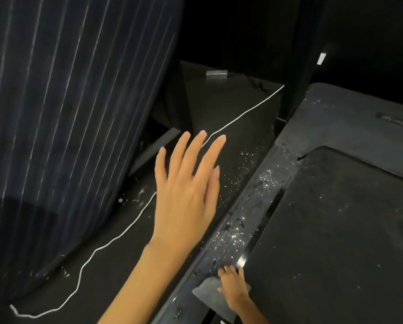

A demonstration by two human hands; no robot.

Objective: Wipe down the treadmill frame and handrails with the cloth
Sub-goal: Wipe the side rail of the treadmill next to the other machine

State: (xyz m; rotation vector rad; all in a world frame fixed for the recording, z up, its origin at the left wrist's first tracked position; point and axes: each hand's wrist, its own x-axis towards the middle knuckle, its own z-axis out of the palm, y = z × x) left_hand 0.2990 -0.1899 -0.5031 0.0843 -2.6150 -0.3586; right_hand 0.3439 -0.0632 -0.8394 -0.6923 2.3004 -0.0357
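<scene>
Her right hand [233, 285] presses the cloth [210, 298] flat on the treadmill's side rail [254, 202], left hand [186, 183] spread and empty; next, probably push forward through the white specks [266, 178].

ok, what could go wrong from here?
1. The right hand presses the cloth on the side rail, which carries white specks ahead; wiping may push them onto the belt or the floor, already speckled.
2. The rail looks wet, so the hand could slip toward the belt gap.
3. The left hand hovers open above a white cord and might snag it.
</scene>
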